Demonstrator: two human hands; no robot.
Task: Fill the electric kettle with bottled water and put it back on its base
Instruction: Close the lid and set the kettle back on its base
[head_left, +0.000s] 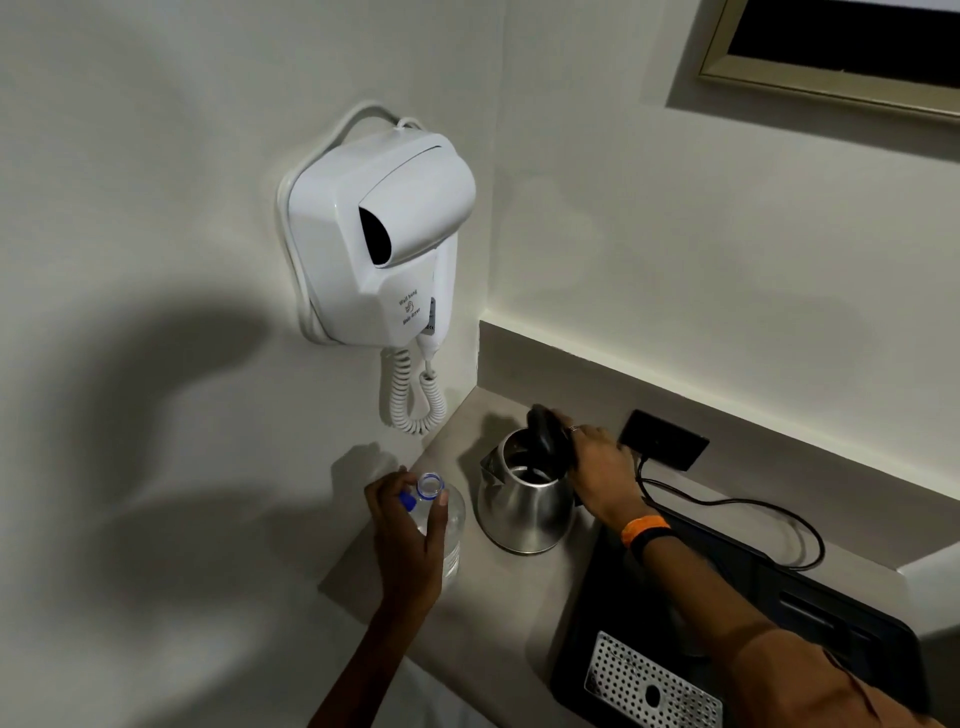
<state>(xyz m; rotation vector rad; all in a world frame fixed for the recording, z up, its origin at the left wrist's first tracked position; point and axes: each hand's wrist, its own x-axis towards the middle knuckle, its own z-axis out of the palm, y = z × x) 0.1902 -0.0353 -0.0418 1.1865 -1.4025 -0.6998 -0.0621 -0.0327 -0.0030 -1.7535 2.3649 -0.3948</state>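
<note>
While left fingers (439, 512) grip the bottle (451, 525), right fingers (569, 441) hold the kettle (524, 512) lid (545, 434) open

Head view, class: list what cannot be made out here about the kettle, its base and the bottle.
- Kettle handle: hidden by the right hand.
- Water level in the kettle: its opening is too dark to tell.
- Kettle base: cannot be picked out; the right arm crosses the black tray.
- Bottle label and fill: mostly covered by the left hand.
- Tray's near end: cut off by the bottom edge.
</note>
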